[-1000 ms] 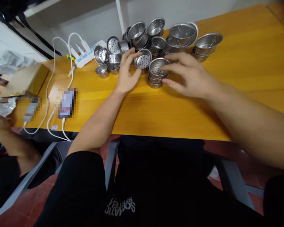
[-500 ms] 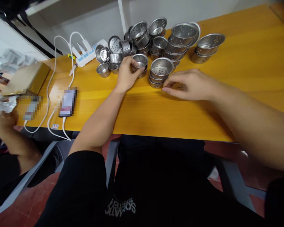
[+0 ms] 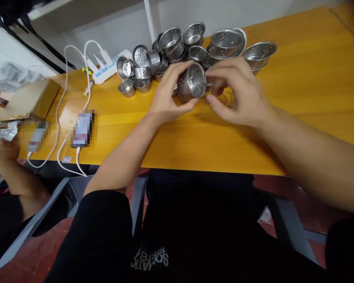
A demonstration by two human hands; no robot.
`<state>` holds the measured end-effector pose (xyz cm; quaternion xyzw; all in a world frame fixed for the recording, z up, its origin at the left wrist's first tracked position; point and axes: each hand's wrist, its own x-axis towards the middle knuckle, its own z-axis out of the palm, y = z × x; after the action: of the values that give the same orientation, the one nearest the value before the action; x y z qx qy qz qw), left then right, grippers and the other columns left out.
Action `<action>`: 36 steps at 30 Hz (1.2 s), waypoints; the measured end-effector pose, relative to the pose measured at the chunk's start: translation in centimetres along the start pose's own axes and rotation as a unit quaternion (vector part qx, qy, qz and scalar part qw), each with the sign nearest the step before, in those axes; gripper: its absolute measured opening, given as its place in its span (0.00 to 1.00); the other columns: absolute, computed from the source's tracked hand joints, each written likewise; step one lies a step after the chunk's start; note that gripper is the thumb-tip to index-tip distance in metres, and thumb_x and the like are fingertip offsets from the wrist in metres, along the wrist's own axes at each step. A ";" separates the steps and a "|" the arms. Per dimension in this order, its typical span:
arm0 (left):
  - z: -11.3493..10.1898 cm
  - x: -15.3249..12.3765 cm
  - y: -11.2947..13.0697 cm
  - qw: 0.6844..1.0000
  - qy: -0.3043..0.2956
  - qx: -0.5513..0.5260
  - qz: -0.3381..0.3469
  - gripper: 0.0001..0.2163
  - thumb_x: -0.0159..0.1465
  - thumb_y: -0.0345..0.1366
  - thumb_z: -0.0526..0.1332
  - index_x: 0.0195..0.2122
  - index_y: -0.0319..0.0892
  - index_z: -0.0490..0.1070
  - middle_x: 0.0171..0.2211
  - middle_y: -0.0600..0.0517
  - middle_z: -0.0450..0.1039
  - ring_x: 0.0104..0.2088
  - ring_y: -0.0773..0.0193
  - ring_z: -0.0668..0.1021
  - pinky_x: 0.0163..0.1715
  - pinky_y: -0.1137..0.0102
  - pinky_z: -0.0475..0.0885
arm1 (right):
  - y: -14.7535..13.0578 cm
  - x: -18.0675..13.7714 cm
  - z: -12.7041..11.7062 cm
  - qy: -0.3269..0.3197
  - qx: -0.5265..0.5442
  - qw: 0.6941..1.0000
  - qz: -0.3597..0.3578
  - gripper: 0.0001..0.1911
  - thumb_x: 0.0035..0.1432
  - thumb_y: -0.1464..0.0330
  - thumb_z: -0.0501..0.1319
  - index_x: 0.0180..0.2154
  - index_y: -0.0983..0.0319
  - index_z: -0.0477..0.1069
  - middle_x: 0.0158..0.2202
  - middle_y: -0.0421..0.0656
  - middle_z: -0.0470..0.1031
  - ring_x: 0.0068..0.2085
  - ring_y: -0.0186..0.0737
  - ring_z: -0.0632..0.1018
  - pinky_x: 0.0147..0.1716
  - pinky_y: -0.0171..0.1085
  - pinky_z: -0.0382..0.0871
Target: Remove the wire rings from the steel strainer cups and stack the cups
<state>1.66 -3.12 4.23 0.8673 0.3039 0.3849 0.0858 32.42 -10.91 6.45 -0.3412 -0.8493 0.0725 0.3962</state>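
My left hand [image 3: 166,92] is closed around a small perforated metal cup [image 3: 196,80], raised off the table and tilted with its mouth facing right. Close to that rim is my right hand [image 3: 238,92], its curved fingers and thumb apart; I cannot tell whether a fingertip touches the cup. Thin curved lines show beside its thumb, too fine to name. Behind both hands stand stacked perforated metal cups [image 3: 226,41], partly hidden by the right hand. Smaller cups [image 3: 126,88] sit left of my left hand, some lying on their sides.
The wooden table [image 3: 177,145] holds a power strip [image 3: 107,70] with white cables, a phone [image 3: 83,129], a second device [image 3: 37,136] and a cardboard box [image 3: 32,98]. Another person's hand [image 3: 2,151] rests at the far left. More cups [image 3: 259,55] stand right.
My left hand has lifted the cup from the row and brought it right, tipping its mouth toward my right hand. My right hand has risen slightly, and its fingers have spread.
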 end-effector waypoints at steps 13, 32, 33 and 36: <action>-1.6 -0.1 4.7 0.996 -0.086 0.017 -0.007 0.37 0.85 0.59 0.72 0.90 0.60 0.67 0.87 0.45 0.72 0.92 0.33 0.75 0.91 0.37 0.76 | 1.2 0.0 0.2 -0.064 0.014 0.992 -0.109 0.13 0.90 0.53 0.64 0.63 0.48 0.83 0.69 0.49 0.77 0.68 0.63 0.85 0.71 0.72 0.88; -2.2 0.5 4.7 0.992 -0.117 -0.031 -0.037 0.34 0.79 0.49 0.82 0.83 0.61 0.78 0.86 0.46 0.75 0.92 0.30 0.73 0.94 0.33 0.70 | 1.0 0.2 -1.0 -0.039 0.033 0.998 0.023 0.19 0.84 0.37 0.70 0.61 0.36 0.88 0.73 0.44 0.84 0.78 0.70 0.83 0.83 0.78 0.81; -2.3 0.5 4.7 0.992 -0.118 -0.032 -0.027 0.34 0.80 0.50 0.81 0.84 0.61 0.77 0.86 0.46 0.75 0.92 0.30 0.74 0.94 0.33 0.70 | 1.0 0.2 -1.0 -0.033 0.038 0.999 0.021 0.19 0.83 0.37 0.71 0.59 0.38 0.89 0.72 0.45 0.85 0.77 0.70 0.83 0.83 0.79 0.81; -2.4 0.5 4.4 0.993 -0.118 -0.022 -0.009 0.35 0.80 0.54 0.81 0.85 0.64 0.76 0.86 0.48 0.76 0.91 0.32 0.75 0.95 0.35 0.71 | 0.8 0.3 -0.9 -0.005 0.067 0.998 0.015 0.21 0.82 0.37 0.74 0.52 0.44 0.88 0.67 0.47 0.87 0.75 0.70 0.84 0.80 0.80 0.82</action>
<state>2.27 -6.52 7.87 0.9015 0.2911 0.2859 0.1441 33.39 -10.23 6.97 -0.3264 -0.8391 0.1366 0.4131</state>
